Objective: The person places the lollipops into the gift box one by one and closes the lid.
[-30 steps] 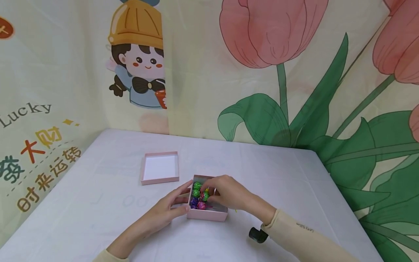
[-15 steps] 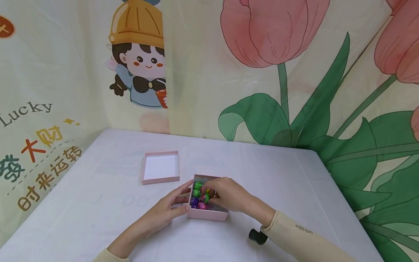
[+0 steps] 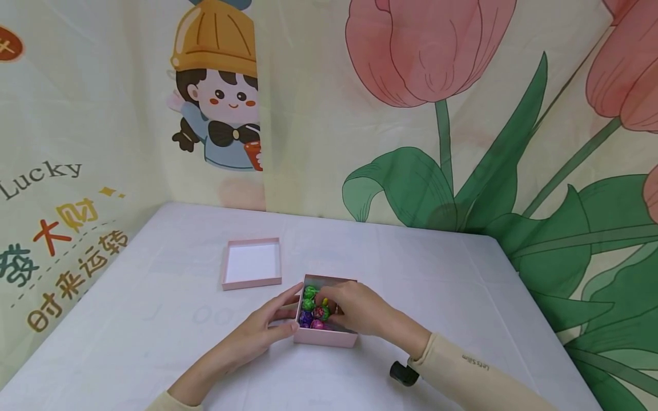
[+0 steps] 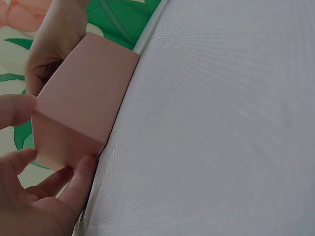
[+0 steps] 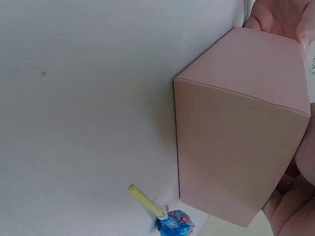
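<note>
A pink box (image 3: 325, 338) with its top uncovered stands on the white table. Several lollipops (image 3: 309, 303) in green, purple and pink wrappers lie along its left side. My left hand (image 3: 264, 328) rests its spread fingers against the box's left wall, the thumb at the near left corner, as the left wrist view also shows. Reaching in from the right, my right hand (image 3: 362, 308) curls its thumb and finger around a red-and-green lollipop (image 3: 321, 313); a bit of yellow shows beside it. The right wrist view shows the box's (image 5: 241, 142) outer walls, which hide the fingertips.
Behind the box to the left lies a pink-edged lid (image 3: 252, 264), white inside up. A blue-wrapped lollipop (image 5: 174, 223) with a yellow stick lies on the table (image 5: 88, 123) beside the box. A black wrist camera (image 3: 404, 373) sits under the right sleeve.
My right hand has sunk slightly deeper into the box, and the red-and-green lollipop has shifted a little toward the near side. The left hand has stayed in place.
</note>
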Demonstrator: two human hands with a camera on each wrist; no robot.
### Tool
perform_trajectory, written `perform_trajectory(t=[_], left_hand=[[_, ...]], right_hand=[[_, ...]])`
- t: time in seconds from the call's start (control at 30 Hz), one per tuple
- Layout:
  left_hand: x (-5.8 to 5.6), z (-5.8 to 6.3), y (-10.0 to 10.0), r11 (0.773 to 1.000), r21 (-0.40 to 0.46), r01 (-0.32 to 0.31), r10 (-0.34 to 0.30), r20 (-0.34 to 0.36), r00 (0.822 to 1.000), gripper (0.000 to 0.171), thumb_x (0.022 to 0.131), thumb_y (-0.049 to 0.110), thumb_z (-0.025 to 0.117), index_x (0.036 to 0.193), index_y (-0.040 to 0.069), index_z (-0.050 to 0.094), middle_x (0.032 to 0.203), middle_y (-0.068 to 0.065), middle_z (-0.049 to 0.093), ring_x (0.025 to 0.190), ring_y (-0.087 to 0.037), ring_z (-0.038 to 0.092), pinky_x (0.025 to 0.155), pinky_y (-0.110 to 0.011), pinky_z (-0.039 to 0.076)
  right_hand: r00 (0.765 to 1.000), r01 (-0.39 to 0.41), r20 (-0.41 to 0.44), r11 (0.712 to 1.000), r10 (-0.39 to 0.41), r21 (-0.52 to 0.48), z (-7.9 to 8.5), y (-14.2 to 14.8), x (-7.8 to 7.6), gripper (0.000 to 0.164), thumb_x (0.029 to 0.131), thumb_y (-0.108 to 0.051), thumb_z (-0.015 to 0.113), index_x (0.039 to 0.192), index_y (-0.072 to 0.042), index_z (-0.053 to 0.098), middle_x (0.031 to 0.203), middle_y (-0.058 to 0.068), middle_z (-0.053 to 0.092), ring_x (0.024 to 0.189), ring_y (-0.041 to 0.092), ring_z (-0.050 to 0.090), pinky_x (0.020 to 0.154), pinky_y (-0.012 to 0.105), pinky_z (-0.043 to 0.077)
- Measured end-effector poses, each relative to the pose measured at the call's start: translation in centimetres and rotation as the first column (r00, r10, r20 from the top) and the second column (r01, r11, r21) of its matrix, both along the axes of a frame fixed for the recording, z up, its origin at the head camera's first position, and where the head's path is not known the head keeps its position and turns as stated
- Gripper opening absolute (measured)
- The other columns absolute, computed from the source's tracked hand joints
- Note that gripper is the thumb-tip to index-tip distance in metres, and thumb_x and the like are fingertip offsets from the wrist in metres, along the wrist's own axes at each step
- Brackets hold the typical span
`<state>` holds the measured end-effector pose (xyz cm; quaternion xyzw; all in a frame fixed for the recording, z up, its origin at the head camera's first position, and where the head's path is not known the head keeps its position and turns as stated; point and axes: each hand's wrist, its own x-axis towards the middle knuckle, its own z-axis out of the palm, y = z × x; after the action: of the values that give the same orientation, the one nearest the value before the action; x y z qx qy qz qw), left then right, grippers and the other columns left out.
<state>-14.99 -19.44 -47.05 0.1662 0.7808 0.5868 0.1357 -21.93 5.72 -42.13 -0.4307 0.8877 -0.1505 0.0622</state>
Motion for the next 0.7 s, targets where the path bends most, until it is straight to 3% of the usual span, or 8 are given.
perform_trajectory(t=[0.4, 0.7], left_hand=[[0.0, 0.0, 0.0, 1.0, 0.006, 0.004, -0.004, 0.004, 1.0, 0.074, 0.108, 0.027, 0.064, 0.171, 0.026, 0.025, 0.168, -0.022, 0.037, 0.143, -0.039, 0.051, 0.116, -0.06, 0.039], [0.0, 0.0, 0.0, 1.0, 0.005, 0.006, -0.006, 0.004, 1.0, 0.074, 0.108, 0.027, 0.063, 0.171, 0.024, 0.024, 0.168, -0.023, 0.036, 0.144, -0.04, 0.05, 0.116, -0.06, 0.038]], right_hand=[[0.997, 0.008, 0.074, 0.999, -0.005, -0.047, 0.3, 0.3, 0.0, 0.033, 0.091, -0.006, 0.085, 0.122, -0.011, 0.074, 0.105, -0.003, 0.076, 0.086, 0.005, 0.068, 0.077, 0.014, 0.056], [0.996, -0.005, 0.091, 0.991, 0.017, -0.131, 1.2, 1.2, -0.3, 0.029, 0.093, -0.006, 0.083, 0.121, -0.008, 0.075, 0.101, 0.002, 0.077, 0.079, 0.004, 0.064, 0.071, 0.017, 0.055]])
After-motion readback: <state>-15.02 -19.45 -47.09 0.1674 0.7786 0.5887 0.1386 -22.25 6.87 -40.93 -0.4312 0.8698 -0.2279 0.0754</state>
